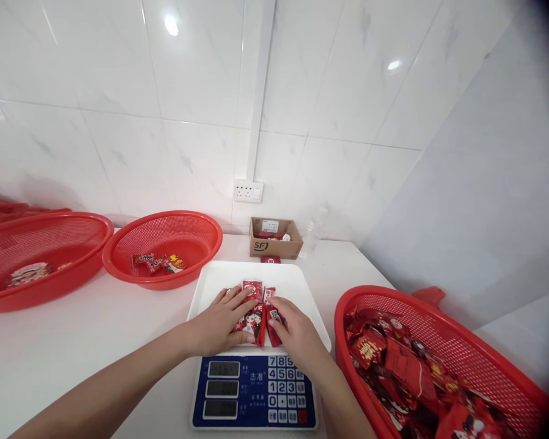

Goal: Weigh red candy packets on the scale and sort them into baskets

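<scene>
A white table [96,353] stands against a pale tiled wall [192,146]. The left hand [224,318] lies open, fingers spread over red packets [258,323] on the white tray [217,277] of a scale [251,422]; the right hand [297,329] bends around a slim packet [273,313] beside them, its grip impossible to tell. The step looks like grouping packets; the next move likely calls for keeping them together. Beyond: a cardboard box [277,248] behind, a packet-filled red basket [421,317] right, two more baskets [165,235] left.
</scene>
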Tool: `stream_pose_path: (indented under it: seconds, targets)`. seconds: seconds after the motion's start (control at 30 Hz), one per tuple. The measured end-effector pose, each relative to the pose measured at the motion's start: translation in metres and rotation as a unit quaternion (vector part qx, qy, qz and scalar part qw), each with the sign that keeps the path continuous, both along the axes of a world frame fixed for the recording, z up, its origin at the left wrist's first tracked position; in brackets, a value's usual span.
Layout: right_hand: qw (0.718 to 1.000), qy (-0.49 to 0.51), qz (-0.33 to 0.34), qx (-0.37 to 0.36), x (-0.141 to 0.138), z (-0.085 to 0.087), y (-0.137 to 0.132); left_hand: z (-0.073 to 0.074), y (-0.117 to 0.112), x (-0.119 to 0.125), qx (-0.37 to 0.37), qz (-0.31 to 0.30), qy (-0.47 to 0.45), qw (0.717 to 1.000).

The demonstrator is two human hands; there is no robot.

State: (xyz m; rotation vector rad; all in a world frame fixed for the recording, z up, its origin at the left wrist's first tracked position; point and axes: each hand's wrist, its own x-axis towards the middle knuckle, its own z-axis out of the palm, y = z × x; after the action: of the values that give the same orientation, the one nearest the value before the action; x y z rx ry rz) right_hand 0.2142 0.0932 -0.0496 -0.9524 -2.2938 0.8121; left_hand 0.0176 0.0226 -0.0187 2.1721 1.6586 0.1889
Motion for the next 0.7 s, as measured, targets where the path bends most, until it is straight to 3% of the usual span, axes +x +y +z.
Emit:
stream_pose_path:
  seconds: [0.37,0.53,0.7]
  targets:
    - [1.0,-0.012,0.011,0.009,-0.003,0.002,0.0,0.0,-0.001,-0.016,-0.008,0.003,-0.032,0.999]
    - [0.992,-0.097,-0.043,0.072,-0.011,0.005,0.006,-0.001,0.001,-0.016,0.005,0.002,-0.027,1.0]
    - [0.977,-0.182,-0.047,0.102,-0.022,0.014,0.008,-0.002,-0.001,-0.012,0.015,-0.011,-0.027,0.999]
